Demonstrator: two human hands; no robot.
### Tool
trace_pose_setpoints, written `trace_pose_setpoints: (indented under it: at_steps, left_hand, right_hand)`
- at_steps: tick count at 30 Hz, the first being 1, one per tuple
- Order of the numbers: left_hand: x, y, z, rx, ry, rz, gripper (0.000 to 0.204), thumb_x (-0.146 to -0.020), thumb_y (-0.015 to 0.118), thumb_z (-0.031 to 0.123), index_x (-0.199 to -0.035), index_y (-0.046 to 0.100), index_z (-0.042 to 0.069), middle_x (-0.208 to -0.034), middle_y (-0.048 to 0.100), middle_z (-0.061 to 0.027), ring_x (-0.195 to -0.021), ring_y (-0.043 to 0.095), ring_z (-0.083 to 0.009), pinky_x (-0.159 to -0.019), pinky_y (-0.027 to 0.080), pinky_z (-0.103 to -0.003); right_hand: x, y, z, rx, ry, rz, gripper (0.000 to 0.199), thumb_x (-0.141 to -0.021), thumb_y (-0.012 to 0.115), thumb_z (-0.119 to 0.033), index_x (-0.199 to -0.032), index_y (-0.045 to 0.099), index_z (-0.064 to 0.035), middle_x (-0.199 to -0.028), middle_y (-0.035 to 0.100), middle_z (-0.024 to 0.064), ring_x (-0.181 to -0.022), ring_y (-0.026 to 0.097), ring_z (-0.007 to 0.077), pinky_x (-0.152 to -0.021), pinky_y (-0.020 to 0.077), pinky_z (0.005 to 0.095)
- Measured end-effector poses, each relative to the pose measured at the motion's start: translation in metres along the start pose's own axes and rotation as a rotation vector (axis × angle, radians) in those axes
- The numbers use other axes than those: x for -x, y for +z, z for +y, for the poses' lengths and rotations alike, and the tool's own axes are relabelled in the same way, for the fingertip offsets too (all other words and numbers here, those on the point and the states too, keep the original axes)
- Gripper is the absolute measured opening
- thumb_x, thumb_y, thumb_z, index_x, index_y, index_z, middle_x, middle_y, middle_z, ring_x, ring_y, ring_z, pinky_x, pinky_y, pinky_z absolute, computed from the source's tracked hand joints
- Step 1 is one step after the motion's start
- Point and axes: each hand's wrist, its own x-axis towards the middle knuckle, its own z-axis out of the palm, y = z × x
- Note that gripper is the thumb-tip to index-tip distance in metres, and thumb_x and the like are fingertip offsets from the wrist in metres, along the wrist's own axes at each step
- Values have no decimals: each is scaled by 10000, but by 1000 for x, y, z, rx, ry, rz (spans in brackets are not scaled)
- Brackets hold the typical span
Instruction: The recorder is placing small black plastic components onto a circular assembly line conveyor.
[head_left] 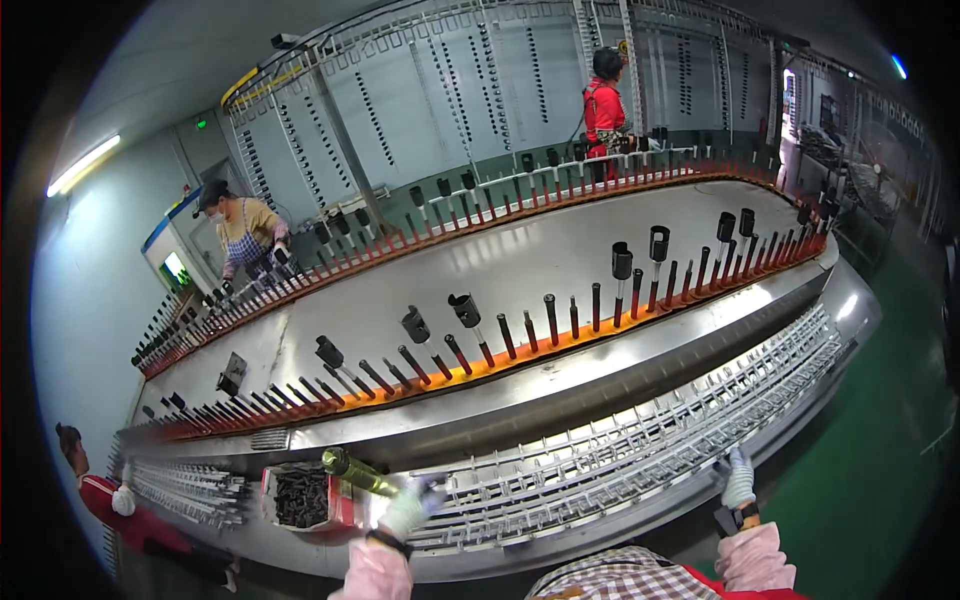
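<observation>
My left hand (405,510), in a pale glove with darker fingertips, is at the left end of the long silver metal racks (590,470). It is smeared by motion, so whether its fingers grip a rack is unclear. Right beside it, a shiny green cylinder (358,470) leans up to the left. Farther right, my right hand (738,482), gloved too, has its fingers bent around the front edge of a rack. The racks lie side by side on a curved metal ledge and carry rows of short prongs.
A box (308,498) of small black parts stands left of the green cylinder. Beyond the ledge, a looped conveyor (500,362) carries upright spindles, some with black cups. One co-worker (250,235) is at the far left, another (603,105) at the back, a third (130,500) at near left.
</observation>
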Motion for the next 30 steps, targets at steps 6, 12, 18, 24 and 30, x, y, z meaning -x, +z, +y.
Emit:
trace_pose_setpoints:
  at_steps: [6, 12, 18, 24, 30]
  left_hand:
    - [-233, -7, -17, 713, 181, 637, 452, -864, 594, 330, -1228, 466, 95, -738, 528, -52, -557, 548, -155, -499, 480, -309]
    - [-326, -49, -14, 462, -440, 1017, 369, -798, 634, 424, -897, 614, 70, -597, 574, -56, -468, 502, -173, -448, 422, -325]
    - [-328, 26, 17, 979, 255, 851, 120, -857, 588, 175, -931, 535, 98, -604, 538, -45, -426, 546, -193, -331, 401, -283]
    - [-313, 21, 102, 720, 21, 1204, 292, -816, 614, 365, -822, 566, 77, -563, 523, -20, -408, 494, -146, -364, 381, -291]
    - [-180, 77, 251, 577, 246, 1072, 356, -889, 546, 399, -846, 622, 54, -598, 455, 33, -561, 420, -63, -549, 345, -233]
  right_hand:
    - [-54, -18, -47, 219, -468, -25, 387, -905, 534, -290, -1239, 458, -109, -1077, 549, 49, -757, 558, 116, -610, 467, 246]
    - [-78, -44, -81, 255, -457, -96, 315, -929, 495, -208, -1225, 476, -101, -1100, 548, 66, -712, 585, 113, -575, 492, 216]
    - [-111, -5, -130, 336, -651, -226, 294, -921, 499, -193, -1157, 514, -19, -1017, 567, 48, -783, 553, 101, -704, 482, 243]
    - [-163, 166, -167, 595, -886, -709, 299, -888, 506, -105, -1175, 526, -22, -987, 594, 100, -820, 554, 144, -757, 471, 264]
    - [-226, 306, -107, 534, -783, -901, 574, -867, 541, -186, -1360, 308, -7, -1277, 473, 228, -1148, 494, 300, -952, 391, 332]
